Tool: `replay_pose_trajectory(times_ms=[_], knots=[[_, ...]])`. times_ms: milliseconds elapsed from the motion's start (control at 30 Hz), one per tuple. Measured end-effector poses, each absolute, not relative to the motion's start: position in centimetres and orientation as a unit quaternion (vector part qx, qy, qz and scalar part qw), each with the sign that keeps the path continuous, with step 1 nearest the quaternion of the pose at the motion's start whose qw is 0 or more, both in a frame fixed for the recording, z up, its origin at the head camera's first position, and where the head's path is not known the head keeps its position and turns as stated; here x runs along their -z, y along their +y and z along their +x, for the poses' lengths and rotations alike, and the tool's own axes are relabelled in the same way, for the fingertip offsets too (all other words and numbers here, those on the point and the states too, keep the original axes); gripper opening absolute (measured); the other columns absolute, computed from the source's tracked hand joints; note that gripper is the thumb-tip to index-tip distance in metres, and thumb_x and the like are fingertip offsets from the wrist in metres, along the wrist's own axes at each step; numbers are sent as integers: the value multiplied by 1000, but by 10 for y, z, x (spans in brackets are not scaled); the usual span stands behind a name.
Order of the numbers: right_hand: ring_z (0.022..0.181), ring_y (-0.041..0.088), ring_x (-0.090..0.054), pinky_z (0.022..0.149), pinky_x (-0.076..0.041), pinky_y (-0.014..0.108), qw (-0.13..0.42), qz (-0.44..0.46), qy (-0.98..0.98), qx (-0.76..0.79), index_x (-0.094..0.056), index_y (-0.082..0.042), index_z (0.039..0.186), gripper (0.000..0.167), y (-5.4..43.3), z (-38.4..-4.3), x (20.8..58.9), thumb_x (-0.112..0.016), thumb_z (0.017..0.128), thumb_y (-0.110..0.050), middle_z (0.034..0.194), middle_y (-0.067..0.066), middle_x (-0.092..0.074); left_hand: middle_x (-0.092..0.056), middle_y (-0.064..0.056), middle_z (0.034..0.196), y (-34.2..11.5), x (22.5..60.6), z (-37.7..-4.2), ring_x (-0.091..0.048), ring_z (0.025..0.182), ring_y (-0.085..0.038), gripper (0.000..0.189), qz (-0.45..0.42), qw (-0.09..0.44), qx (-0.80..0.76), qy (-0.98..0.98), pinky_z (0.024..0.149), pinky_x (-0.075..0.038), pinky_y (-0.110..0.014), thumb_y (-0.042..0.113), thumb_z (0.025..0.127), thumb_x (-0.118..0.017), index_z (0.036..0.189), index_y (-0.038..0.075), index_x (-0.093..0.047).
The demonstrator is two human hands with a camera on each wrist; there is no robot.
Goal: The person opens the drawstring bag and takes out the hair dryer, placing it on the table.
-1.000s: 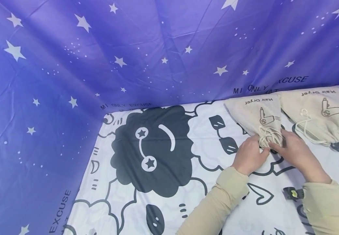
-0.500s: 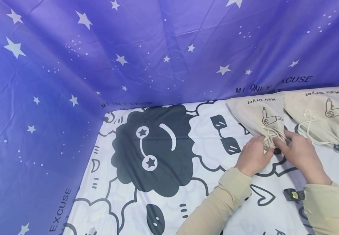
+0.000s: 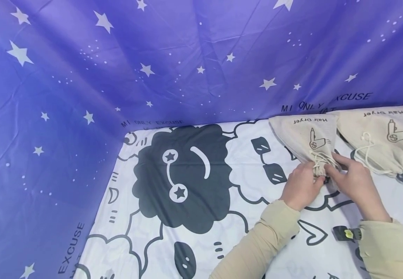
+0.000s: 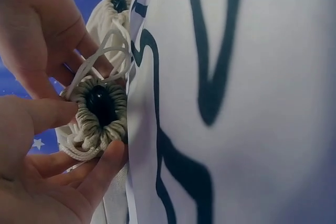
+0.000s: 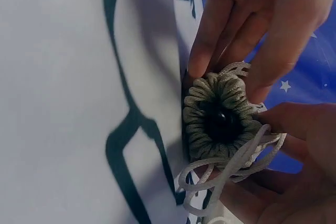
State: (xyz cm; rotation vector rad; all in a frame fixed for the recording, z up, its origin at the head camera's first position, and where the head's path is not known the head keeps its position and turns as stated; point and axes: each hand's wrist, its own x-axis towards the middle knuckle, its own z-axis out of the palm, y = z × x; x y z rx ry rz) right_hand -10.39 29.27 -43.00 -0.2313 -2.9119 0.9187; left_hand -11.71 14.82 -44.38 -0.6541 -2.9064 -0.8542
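A cream drawstring bag (image 3: 304, 135) printed "Hair Dryer" with a dryer drawing lies at the back right of the bed in the head view. Its gathered mouth (image 4: 121, 103) faces me, puckered round a small opening with something black and shiny (image 5: 223, 121) inside. My left hand (image 3: 300, 186) pinches the mouth from the left side between thumb and fingers. From the right, my right hand (image 3: 355, 180) grips the same gathered edge. Loose drawstring (image 5: 236, 161) loops hang about the mouth, next to the fingers.
A second cream "Hair Dryer" bag (image 3: 383, 139) lies just to the right, a dark thing showing at its mouth. A purple star-printed curtain (image 3: 201, 58) stands behind and at left. Black-and-white cartoon fabric (image 3: 201, 248) spreads beneath. A black strapped device (image 3: 346, 233) sits at my right cuff.
Both hands stay at the bag's mouth, their fingers shifting slightly. The drawstring loops look less bunched on the bag's front. The other bag has not moved.
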Motion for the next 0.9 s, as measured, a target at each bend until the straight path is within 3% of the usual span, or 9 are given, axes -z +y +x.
replay_pose_trajectory(times_ms=[133,367,900], knots=[[116,65,-42,92,-36,71,35,-76,-947,-309,-43,9,141,54,291,-104,430,-56,100,-23,127,47,-45,-63,11,98,146,445,-117,-58,85,4,29,-205,25,290,-934,68,-43,-10,35,92,-69,117,20,-64],[116,64,-42,93,-35,71,49,-56,-948,-310,-45,9,139,52,285,-104,431,-59,98,-20,126,46,-47,-62,10,92,142,443,-118,-59,81,2,25,-198,43,287,-936,67,-43,-11,33,88,-75,107,21,-65],[111,61,-50,86,-42,67,69,-37,-948,-308,-48,9,138,51,273,-103,431,-62,96,-17,124,43,-52,-64,11,92,133,441,-117,-60,80,3,23,-175,52,304,-935,65,-43,-10,29,85,-76,104,21,-65]])
